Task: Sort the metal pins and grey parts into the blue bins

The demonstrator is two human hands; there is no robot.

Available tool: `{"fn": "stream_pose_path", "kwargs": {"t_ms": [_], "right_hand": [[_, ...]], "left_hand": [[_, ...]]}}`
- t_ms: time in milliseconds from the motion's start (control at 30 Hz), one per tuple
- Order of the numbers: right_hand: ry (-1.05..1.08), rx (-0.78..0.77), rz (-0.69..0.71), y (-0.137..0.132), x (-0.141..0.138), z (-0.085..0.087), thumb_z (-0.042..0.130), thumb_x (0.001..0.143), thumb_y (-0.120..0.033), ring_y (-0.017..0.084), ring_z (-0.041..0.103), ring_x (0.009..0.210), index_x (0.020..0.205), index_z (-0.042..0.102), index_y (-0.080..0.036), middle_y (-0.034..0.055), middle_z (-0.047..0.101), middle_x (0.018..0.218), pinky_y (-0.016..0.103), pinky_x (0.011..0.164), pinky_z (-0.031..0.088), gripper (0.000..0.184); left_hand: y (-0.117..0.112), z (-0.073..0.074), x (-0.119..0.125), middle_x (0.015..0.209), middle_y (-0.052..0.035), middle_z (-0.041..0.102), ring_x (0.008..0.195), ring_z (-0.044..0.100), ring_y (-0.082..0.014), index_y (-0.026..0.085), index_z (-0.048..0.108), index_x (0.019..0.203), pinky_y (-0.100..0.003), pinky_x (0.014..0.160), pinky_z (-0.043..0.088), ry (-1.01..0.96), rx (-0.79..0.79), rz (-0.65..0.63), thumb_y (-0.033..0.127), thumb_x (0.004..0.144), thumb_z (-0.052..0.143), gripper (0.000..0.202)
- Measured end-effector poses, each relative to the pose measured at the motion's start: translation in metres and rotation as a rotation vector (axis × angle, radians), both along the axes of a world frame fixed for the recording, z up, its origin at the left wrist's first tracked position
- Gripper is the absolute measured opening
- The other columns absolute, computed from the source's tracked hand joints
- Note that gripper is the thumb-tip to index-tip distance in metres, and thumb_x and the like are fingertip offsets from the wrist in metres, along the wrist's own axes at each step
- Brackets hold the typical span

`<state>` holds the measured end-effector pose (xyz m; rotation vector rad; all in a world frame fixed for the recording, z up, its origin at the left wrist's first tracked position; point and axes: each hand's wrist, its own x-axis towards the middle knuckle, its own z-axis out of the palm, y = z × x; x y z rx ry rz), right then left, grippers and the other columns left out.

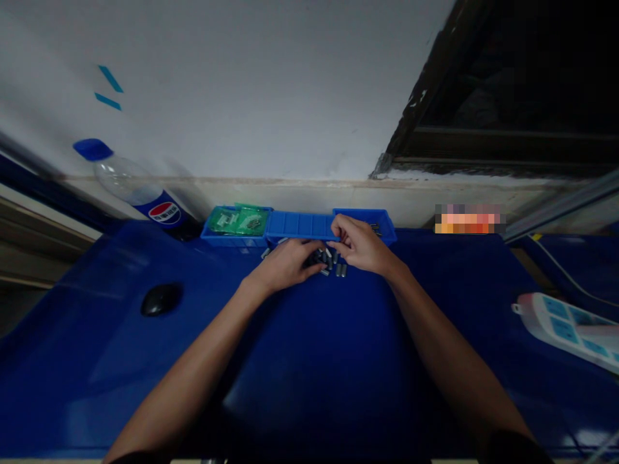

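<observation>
Several small grey metal cylinders (pixel 333 264) lie in a loose heap on the blue table (pixel 309 361), just in front of a row of blue plastic bins (pixel 297 225). My left hand (pixel 287 263) rests on the left side of the heap, its fingers curled over some of the cylinders. My right hand (pixel 360 245) hovers over the right side of the heap beside the right bin (pixel 384 222), fingers bent in a pinch; what they hold is too small to make out. The left bin (pixel 213 233) holds green packets (pixel 242 219).
A plastic cola bottle (pixel 140 190) with a blue cap leans at the back left against the white wall. A black mouse (pixel 161 298) lies on the table at the left. A white power strip (pixel 565 325) sits at the right edge. A dark opening is at the upper right.
</observation>
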<state>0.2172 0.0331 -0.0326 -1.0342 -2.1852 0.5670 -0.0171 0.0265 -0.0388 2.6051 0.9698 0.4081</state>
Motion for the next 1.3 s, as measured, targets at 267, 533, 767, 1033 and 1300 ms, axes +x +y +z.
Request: {"fn": "stream_pose_path", "kwargs": {"t_ms": [267,533,767,1033,1300], "right_hand": [[0.038,0.037,-0.035,-0.002,-0.004,0.002,0.064,0.087,-0.012,0.016,0.050,0.073,0.089,0.042,-0.025,-0.0007,0.052,0.086,0.031,0.065,0.040,0.026],[0.091,-0.104,-0.167,0.003,-0.003,0.008,0.071,0.091,-0.030,0.018,0.057,0.071,0.093,0.044,-0.027,0.0006,0.056,0.084,0.033,0.063,0.048,0.027],[0.165,-0.174,-0.157,0.029,-0.013,0.026,0.072,0.088,-0.028,0.016,0.058,0.061,0.105,0.049,-0.027,-0.0033,0.057,0.077,0.032,0.060,0.046,0.029],[0.124,-0.207,-0.232,0.052,-0.024,0.026,0.070,0.086,-0.018,0.016,0.062,0.053,0.108,0.060,-0.024,-0.0065,0.056,0.065,0.029,0.058,0.049,0.024],[0.046,-0.253,-0.314,0.055,-0.024,0.018,0.070,0.090,-0.017,0.018,0.066,0.050,0.113,0.074,-0.020,-0.0038,0.062,0.060,0.031,0.053,0.052,0.024]], "left_hand": [[-0.001,0.005,0.000,0.133,-0.0190,0.070,0.121,0.068,-0.0334,0.014,0.065,0.135,-0.048,0.104,0.055,0.090,0.116,0.097,0.030,0.103,0.062,0.037],[0.012,0.020,-0.020,0.101,-0.0108,0.079,0.092,0.074,-0.0232,0.016,0.078,0.105,-0.034,0.085,0.056,0.137,-0.105,0.015,0.020,0.103,0.056,0.022],[0.011,0.020,-0.041,0.113,-0.0124,0.077,0.105,0.073,-0.0264,0.019,0.075,0.116,-0.036,0.095,0.055,0.258,-0.048,0.228,0.022,0.096,0.063,0.023],[-0.003,0.009,-0.016,0.126,-0.0187,0.072,0.112,0.071,-0.0318,0.016,0.066,0.133,-0.043,0.099,0.055,0.443,0.006,0.241,0.025,0.102,0.054,0.035],[0.001,0.017,-0.026,0.113,-0.0146,0.077,0.100,0.074,-0.0258,0.017,0.075,0.117,-0.036,0.092,0.056,0.321,-0.144,0.147,0.025,0.100,0.058,0.025]]}}
